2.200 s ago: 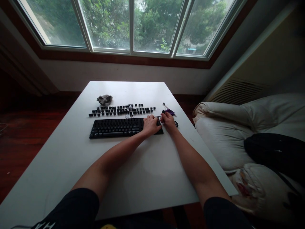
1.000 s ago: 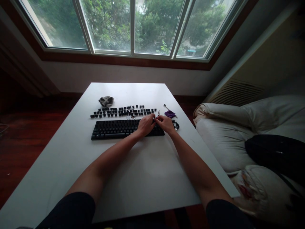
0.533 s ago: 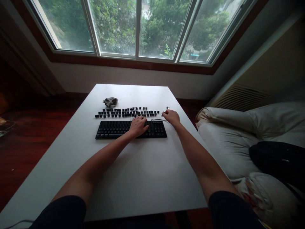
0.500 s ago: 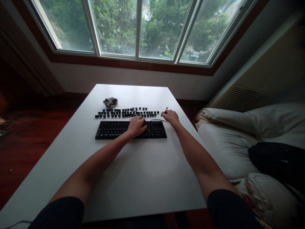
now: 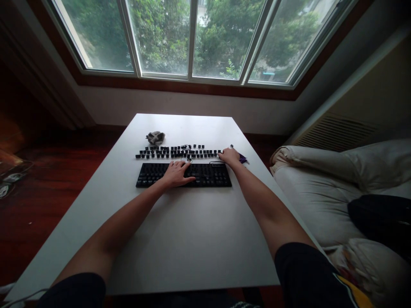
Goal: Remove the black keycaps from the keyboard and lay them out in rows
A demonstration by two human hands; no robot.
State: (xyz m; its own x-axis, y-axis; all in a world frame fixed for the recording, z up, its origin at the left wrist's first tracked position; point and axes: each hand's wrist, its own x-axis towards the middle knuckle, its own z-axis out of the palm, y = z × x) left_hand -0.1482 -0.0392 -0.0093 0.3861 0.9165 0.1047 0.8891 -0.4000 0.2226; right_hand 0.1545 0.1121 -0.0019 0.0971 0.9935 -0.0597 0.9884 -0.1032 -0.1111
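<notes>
A black keyboard (image 5: pixel 210 175) lies on a white table, and my left hand (image 5: pixel 176 174) rests across its middle with fingers and thumb spread. Behind it stand rows of loose black keycaps (image 5: pixel 175 155). At the right end of the front row, my right hand (image 5: pixel 229 157) is closed, its fingertips pinching a small black keycap (image 5: pixel 219 154). A small purple item (image 5: pixel 243 158) shows just beyond that hand, partly covered by it. Near the left fingertips, at the keyboard's back edge, is a small loop-shaped thing (image 5: pixel 189 160) that I cannot identify.
A crumpled grey cloth (image 5: pixel 156 137) lies behind the keycaps on the white table (image 5: pixel 199 231). A thin black cable (image 5: pixel 215 162) runs along the keyboard's back edge. A pale sofa (image 5: pixel 308 188) stands to the right, and a window is ahead.
My left hand has slid left over the keyboard and spread its thumb. My right hand has moved left to the end of the keycap row, uncovering the purple item. The view has shifted slightly.
</notes>
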